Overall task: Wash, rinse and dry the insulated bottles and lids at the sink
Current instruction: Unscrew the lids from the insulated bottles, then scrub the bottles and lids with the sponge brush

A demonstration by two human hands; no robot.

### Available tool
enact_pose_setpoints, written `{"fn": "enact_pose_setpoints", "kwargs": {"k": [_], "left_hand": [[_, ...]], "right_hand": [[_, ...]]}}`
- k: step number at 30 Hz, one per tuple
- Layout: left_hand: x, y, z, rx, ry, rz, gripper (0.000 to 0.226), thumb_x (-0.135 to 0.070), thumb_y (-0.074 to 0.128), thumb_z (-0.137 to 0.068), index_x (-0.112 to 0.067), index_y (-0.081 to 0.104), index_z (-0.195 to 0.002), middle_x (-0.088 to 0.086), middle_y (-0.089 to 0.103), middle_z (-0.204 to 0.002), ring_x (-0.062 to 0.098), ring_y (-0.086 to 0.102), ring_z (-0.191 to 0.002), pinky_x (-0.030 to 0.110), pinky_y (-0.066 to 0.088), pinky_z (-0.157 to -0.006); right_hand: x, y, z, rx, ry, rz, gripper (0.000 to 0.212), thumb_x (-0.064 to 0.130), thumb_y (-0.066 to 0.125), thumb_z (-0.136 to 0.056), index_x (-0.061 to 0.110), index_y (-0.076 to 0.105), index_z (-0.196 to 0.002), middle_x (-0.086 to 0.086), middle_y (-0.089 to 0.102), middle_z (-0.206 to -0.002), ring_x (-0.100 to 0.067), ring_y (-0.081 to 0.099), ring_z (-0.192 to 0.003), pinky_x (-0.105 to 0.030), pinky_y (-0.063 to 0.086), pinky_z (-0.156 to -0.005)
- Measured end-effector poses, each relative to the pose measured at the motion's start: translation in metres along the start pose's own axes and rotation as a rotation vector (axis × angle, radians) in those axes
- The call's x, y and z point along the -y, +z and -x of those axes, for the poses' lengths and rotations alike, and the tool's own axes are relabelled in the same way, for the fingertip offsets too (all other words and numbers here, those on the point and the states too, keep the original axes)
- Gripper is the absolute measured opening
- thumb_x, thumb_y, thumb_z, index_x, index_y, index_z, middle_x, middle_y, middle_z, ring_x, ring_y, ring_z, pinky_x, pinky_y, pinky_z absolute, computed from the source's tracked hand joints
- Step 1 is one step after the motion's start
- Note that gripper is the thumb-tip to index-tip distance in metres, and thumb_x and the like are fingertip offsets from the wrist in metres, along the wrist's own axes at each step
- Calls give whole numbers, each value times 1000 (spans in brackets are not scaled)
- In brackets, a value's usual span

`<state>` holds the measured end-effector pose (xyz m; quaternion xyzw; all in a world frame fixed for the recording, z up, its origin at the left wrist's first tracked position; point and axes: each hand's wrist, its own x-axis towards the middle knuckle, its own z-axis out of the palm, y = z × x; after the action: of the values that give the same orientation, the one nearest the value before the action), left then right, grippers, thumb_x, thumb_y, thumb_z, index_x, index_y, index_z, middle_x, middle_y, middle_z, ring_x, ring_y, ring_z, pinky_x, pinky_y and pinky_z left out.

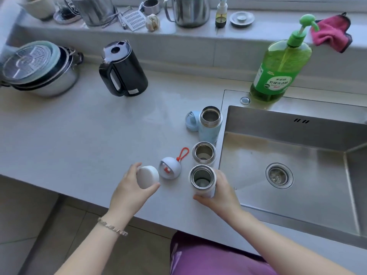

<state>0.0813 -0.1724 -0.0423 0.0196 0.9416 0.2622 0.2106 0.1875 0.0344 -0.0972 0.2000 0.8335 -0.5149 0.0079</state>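
Note:
Three open insulated bottles stand upright on the grey counter just left of the steel sink [288,135]. The nearest white bottle [202,180] is gripped by my right hand [220,193]. Behind it stands a second white bottle [204,154], and farther back a light blue bottle [210,124]. My left hand [129,187] holds a white lid [148,176] just above the counter. A grey round lid with a red loop [168,170] lies between the white lid and the bottles. A light blue lid [192,121] leans beside the blue bottle.
A green dish soap pump bottle [280,66] stands at the sink's back left corner. A black kettle [123,70] and stacked pots [37,68] sit on the counter at left. On the back ledge are a pink cloth [331,35], steel jugs and small items.

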Motion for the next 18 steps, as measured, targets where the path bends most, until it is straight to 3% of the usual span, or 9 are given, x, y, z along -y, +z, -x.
{"fn": "enact_pose_setpoints", "kwargs": {"k": [3,6,7,11,15,18], "left_hand": [[16,5,-42,-57,-1,-103,66,-32,76,-72,-17,44,-128,5,52,-127,30,52,-112,37,44,-86],[30,14,-75,-2,-11,-150,61,-23,72,-74,-17,47,-129,10,50,-127,34,49,-115,38,43,-91],[33,19,-81,38,-2,-162,60,-22,71,-75,-19,47,-129,10,49,-128,34,49,-115,37,43,-91],[37,33,-83,102,57,-255,61,-29,69,-78,-22,45,-134,8,47,-129,31,45,-118,37,42,-92],[30,26,-74,138,65,-271,74,-27,71,-78,-23,35,-142,10,40,-135,32,37,-125,37,37,-99],[-3,1,-57,-39,142,-83,47,-10,65,-82,-13,53,-127,14,54,-125,29,51,-115,36,39,-94]], "right_hand": [[-9,5,0,56,42,17,76,21,86,-52,22,52,-120,8,53,-115,-8,49,-110,-21,43,-90],[-13,-1,4,86,89,59,77,9,76,-63,21,42,-131,5,47,-125,-7,42,-118,-1,30,-90],[-14,-4,6,95,109,76,74,6,72,-68,21,39,-133,5,44,-126,-7,40,-119,-2,28,-89],[-22,-20,6,206,172,198,65,2,61,-75,23,39,-133,6,42,-128,-8,40,-121,-16,33,-95],[-25,-40,-5,306,219,319,49,4,59,-78,20,51,-124,1,53,-118,-12,48,-113,-16,37,-89],[-23,-60,-15,418,308,405,41,15,61,-82,19,53,-121,3,56,-105,-14,53,-99,-26,44,-88]]}}
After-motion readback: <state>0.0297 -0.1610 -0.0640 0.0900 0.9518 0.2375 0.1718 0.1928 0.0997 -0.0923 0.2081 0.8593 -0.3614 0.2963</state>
